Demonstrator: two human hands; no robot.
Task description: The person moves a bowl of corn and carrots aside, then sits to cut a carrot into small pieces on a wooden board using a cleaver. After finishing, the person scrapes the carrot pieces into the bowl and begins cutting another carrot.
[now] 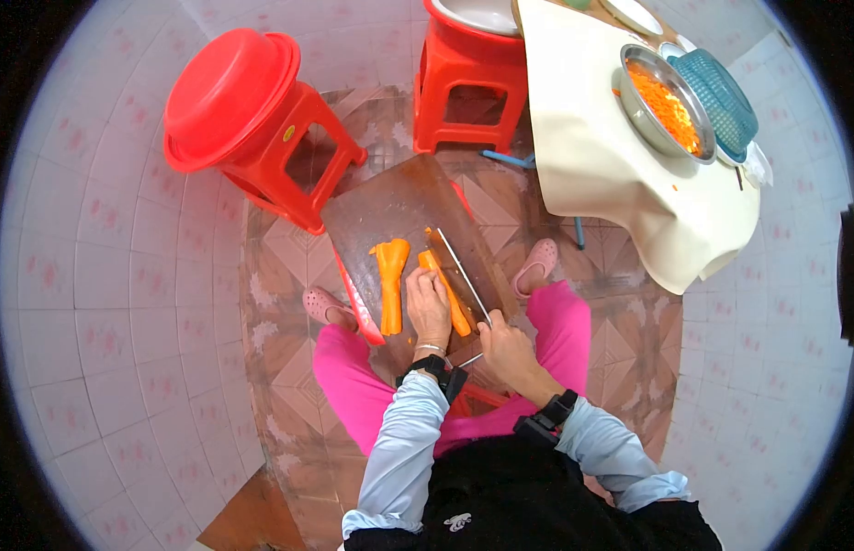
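Observation:
A dark wooden cutting board lies low between my knees. On it, to the left, rest orange carrot pieces side by side. My left hand presses with bent fingers on another orange carrot piece in the middle of the board. My right hand is closed around the handle of a knife, whose blade points up and away along the right side of that piece. The handle itself is mostly hidden in my fingers.
A red stool with an upturned red basin stands at the back left. Another red stool is behind the board. At the right, a cloth-covered table holds a metal bowl of shredded orange pieces and a teal basket.

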